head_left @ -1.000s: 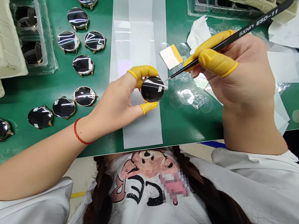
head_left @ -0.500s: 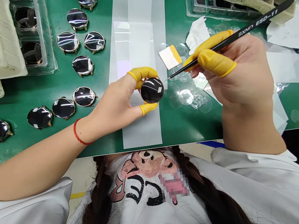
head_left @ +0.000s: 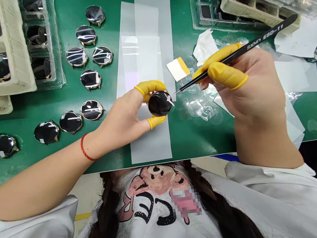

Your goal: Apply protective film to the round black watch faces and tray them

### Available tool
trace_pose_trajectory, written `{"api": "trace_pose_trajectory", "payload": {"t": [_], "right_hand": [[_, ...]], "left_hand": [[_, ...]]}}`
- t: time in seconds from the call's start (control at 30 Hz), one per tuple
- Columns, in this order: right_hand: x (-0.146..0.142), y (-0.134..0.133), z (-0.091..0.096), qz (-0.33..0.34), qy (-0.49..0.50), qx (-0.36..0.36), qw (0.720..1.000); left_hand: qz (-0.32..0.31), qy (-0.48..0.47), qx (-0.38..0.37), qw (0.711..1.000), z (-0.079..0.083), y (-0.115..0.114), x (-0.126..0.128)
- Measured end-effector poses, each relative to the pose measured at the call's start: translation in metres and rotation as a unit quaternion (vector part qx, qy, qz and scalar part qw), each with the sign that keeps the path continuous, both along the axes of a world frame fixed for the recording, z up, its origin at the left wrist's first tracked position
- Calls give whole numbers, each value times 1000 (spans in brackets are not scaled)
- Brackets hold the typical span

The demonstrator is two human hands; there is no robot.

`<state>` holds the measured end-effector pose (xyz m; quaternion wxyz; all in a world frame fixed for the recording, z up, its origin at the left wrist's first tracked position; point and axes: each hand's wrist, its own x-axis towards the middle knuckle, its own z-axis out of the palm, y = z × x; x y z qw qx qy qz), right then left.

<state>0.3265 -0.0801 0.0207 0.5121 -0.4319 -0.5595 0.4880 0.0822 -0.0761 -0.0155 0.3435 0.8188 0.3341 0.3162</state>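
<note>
My left hand [head_left: 133, 112], with yellow finger cots on thumb and finger, grips a round black-faced watch case [head_left: 159, 104] by its edges. The glossy face is turned up and carries a bright reflection near its right side. In my right hand [head_left: 251, 85], also in yellow finger cots, are black tweezers [head_left: 234, 55] marked ESD-11. Their fine tip points left and lies very close to the watch's right edge; whether it touches cannot be made out. White paper strips [head_left: 152, 139] lie beneath the watch.
Several watch cases [head_left: 91, 79] lie on the green table to the left, near stacked trays [head_left: 16, 44]. A white and yellow pad [head_left: 177, 69], clear round films [head_left: 195, 108] and crumpled white paper [head_left: 205, 46] lie around my right hand. More trays [head_left: 257, 4] stand at back right.
The view has shifted a little, so the table's things sit lower in it. Both hands keep their holds, and the tweezer tip stays by the watch's right edge.
</note>
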Motion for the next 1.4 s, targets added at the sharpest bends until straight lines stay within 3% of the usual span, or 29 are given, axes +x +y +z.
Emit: {"api": "trace_pose_trajectory", "payload": {"t": [0.5,0.87,1.2,1.4], "right_hand": [[1,-1,-1,8,-51,-28,998],[4,1,2,7,-17,-34,999],[0,-2,1,1,-79,-55,995],[-2,-9,5,31,-61,-47,997]], "left_hand": [[-8,-23,8,1000,-1,1,0],[-8,-27,6,1000,0,1,0],[-14,-23,16,1000,0,0,1],[-7,9,-8,1000,-2,3,0]]}}
